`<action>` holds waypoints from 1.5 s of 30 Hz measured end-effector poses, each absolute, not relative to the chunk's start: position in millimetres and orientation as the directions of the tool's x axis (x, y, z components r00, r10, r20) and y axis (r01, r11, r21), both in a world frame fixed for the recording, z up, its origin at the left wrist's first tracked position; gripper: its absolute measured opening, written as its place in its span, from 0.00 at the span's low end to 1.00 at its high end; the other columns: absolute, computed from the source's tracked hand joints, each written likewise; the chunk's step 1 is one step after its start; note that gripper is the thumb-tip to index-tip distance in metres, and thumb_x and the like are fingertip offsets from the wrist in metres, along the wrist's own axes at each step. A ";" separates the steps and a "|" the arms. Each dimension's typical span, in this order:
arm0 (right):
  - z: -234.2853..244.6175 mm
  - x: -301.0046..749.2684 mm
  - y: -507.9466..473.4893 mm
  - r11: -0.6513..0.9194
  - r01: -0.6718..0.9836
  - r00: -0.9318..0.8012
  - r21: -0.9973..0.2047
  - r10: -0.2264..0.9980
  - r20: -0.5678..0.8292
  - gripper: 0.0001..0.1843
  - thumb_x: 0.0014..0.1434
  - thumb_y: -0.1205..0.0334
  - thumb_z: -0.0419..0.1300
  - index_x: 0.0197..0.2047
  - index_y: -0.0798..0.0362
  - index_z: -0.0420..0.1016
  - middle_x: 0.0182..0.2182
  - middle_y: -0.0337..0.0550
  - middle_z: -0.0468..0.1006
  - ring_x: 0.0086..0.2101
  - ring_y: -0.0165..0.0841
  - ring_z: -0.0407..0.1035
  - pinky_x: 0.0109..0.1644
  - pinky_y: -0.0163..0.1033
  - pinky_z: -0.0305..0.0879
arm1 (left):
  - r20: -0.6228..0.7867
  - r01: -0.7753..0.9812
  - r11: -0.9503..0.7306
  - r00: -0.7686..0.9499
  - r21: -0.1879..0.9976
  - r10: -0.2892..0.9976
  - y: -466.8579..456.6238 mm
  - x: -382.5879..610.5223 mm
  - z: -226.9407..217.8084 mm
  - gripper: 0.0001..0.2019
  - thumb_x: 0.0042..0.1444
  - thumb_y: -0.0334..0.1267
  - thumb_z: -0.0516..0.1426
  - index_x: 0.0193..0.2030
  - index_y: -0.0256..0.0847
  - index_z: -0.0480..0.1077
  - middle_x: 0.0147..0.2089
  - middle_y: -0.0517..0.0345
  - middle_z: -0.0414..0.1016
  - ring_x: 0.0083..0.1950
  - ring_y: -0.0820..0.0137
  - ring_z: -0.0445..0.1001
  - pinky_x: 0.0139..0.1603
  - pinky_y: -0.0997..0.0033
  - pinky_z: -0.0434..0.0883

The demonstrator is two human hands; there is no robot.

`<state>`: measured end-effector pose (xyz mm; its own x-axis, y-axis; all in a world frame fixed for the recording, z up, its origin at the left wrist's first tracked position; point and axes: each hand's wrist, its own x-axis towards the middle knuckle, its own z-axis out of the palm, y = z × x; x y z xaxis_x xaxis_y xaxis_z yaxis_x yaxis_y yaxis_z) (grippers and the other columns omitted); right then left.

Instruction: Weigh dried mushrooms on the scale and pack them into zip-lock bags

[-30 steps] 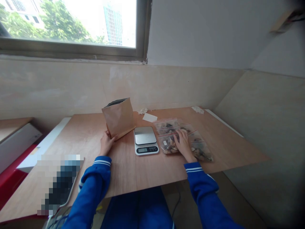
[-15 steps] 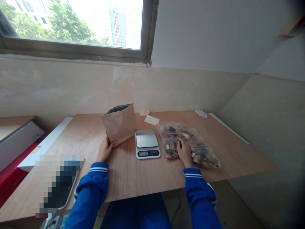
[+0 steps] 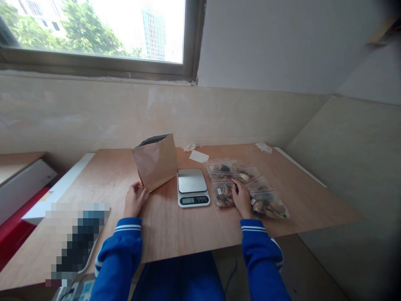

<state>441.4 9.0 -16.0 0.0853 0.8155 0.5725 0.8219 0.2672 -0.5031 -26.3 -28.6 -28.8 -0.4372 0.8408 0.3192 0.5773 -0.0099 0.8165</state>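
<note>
Head view, down onto a wooden tabletop set against a tiled wall under a window. Left of centre, a brown paper bag, upright, mouth open at the top, dark inside. At its lower left corner, the left hand: resting on the tabletop, loosely open, fingers a little curled, gripping nothing; fingertips right at the bag's edge, touching or not impossible to tell. Just right of the bag, between both hands, a scale, steel plate up, display toward the person, reading too small to make out. Right of the scale, a cluster of clear pouches with red seals, overlapping, filled with dark and pale pieces. On the nearer pouches, the right hand: palm down, fingers flat and slightly spread, pressing rather than clasping. Behind the scale, a white slip; farther back near the wall, white scraps. Blue sleeves with white cuff stripes on both arms. A blurred patch at the tabletop's left edge.
</note>
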 end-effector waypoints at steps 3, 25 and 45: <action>-16.5 441.6 9.2 0.267 0.824 0.084 -0.501 0.816 0.572 0.22 0.65 0.57 0.44 0.54 0.56 0.73 0.53 0.56 0.75 0.55 0.43 0.67 0.59 0.54 0.63 | 0.337 0.594 -0.019 -0.430 0.804 0.838 -31.8 -25.9 -30.0 0.25 0.51 0.51 0.58 0.52 0.36 0.65 0.51 0.40 0.73 0.54 0.52 0.73 0.56 0.47 0.70; -17.9 440.7 10.1 0.276 0.824 0.082 -0.496 0.806 0.586 0.20 0.66 0.52 0.47 0.50 0.54 0.73 0.53 0.55 0.74 0.55 0.44 0.66 0.59 0.53 0.61 | 0.338 0.729 0.038 -0.363 0.684 0.869 -30.8 -10.4 -12.9 0.38 0.49 0.52 0.61 0.63 0.36 0.56 0.61 0.35 0.67 0.62 0.46 0.66 0.60 0.46 0.64; 64.5 426.6 -4.7 0.324 0.868 -0.237 -0.375 0.936 0.261 0.08 0.56 0.57 0.55 0.31 0.49 0.73 0.30 0.44 0.79 0.35 0.41 0.72 0.45 0.46 0.60 | 0.254 0.590 0.152 -0.548 0.793 0.797 -93.4 16.2 -1.6 0.16 0.55 0.39 0.51 0.49 0.38 0.68 0.49 0.43 0.73 0.53 0.52 0.72 0.57 0.45 0.65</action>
